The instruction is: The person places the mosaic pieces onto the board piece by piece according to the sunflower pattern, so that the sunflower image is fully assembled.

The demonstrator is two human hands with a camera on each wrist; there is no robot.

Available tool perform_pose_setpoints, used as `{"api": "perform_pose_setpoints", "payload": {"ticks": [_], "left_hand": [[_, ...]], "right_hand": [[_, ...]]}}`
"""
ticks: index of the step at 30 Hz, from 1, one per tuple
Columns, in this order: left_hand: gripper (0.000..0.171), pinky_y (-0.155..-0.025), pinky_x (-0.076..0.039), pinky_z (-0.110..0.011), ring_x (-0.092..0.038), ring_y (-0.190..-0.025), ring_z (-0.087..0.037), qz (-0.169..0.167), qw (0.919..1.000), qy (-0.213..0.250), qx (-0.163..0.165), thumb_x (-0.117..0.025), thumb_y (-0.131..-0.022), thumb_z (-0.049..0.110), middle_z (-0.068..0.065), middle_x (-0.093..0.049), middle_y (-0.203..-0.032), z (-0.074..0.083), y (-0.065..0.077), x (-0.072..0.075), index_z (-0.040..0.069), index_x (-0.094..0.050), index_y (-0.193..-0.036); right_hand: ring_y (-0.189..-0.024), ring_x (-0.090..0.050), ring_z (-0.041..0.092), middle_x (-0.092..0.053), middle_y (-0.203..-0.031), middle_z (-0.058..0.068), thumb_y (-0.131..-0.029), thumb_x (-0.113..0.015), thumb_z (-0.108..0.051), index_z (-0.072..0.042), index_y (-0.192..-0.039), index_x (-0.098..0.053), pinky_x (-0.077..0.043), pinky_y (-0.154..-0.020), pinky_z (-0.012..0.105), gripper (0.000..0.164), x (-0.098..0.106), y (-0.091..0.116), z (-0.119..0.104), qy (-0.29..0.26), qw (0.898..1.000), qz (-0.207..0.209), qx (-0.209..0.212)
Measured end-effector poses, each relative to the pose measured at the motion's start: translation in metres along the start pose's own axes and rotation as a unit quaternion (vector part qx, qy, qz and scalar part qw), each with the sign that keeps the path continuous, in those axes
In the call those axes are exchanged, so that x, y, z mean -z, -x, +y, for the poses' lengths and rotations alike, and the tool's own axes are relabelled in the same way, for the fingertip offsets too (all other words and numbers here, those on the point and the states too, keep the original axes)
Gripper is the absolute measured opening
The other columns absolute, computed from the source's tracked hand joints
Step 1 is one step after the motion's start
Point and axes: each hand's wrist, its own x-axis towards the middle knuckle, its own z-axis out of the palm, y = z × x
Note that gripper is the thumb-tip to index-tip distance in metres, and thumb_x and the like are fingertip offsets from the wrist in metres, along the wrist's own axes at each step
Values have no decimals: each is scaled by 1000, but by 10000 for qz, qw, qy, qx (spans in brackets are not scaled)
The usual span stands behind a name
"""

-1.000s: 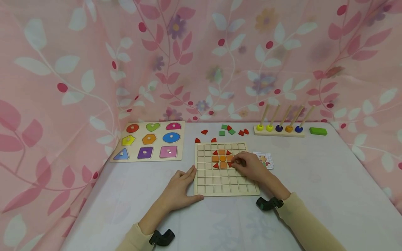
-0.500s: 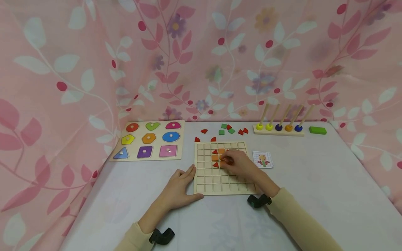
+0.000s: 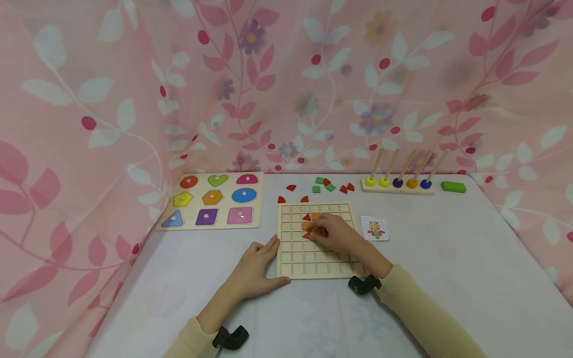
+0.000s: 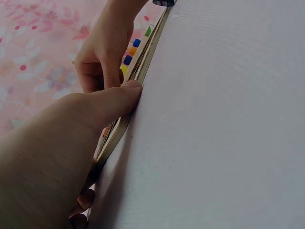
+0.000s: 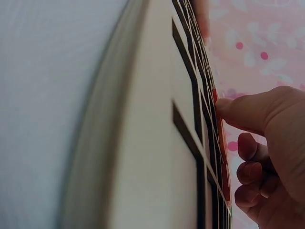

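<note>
Right grip (image 3: 336, 232) touching red piece (image 3: 307, 235) — flat, pointed

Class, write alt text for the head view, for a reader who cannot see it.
A right hand partly covers red and orange pieces on a wooden grid board; the left hand rests at its left edge. Nearby are a shape puzzle, a bead stand, a pattern card and loose pieces.

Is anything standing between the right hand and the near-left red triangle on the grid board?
Nothing visible. The right hand is over the grid board, its fingers beside the near-left red triangle, though I can't tell if they touch. The left hand is at the board's left edge, out of the way.
</note>
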Motion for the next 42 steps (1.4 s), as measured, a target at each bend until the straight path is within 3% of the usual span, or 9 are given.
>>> {"api": "perform_pose_setpoints", "payload": {"ticks": [8, 25, 35, 42], "left_hand": [[105, -94, -45, -37, -47, -116, -16, 14, 10000, -11, 14, -75, -85, 70, 0, -34, -172, -1, 0, -1, 10, -40, -164], [105, -95, -45, -37, -46, -116, -16, -13, 10000, 18, 62, -77, -84, 69, 0, -34, -172, 1, 0, 0, 10, -41, -163], [105, -95, -45, -38, -46, -116, -17, -24, 10000, 19, 63, -77, -84, 67, -1, -34, -172, 3, 1, 2, 10, -40, -164], [105, -94, -45, -37, -46, -114, -16, -21, 10000, 0, 55, -77, -85, 68, -1, -34, -172, 2, 1, 1, 9, -41, -163]], "right_hand": [[-87, -53, 14, -66, -103, -1, -98, -77, -22, -14, -114, -81, -48, -76, 29, 17, 0, 1, -4, 259, 9995, -126, -108], [-92, -56, 18, -68, -113, 5, -97, -79, -22, -12, -110, -78, -51, -82, 33, 17, -3, -2, -6, 253, 9994, -116, -202], [-91, -55, 17, -68, -108, 3, -97, -79, -21, -12, -109, -76, -50, -81, 32, 16, -3, -1, -3, 111, 9998, -22, -177], [-88, -51, 17, -62, -91, -3, -92, -84, -26, -15, -105, -76, -46, -77, 33, 18, -6, 2, 5, -192, 9983, 423, -339]]}}
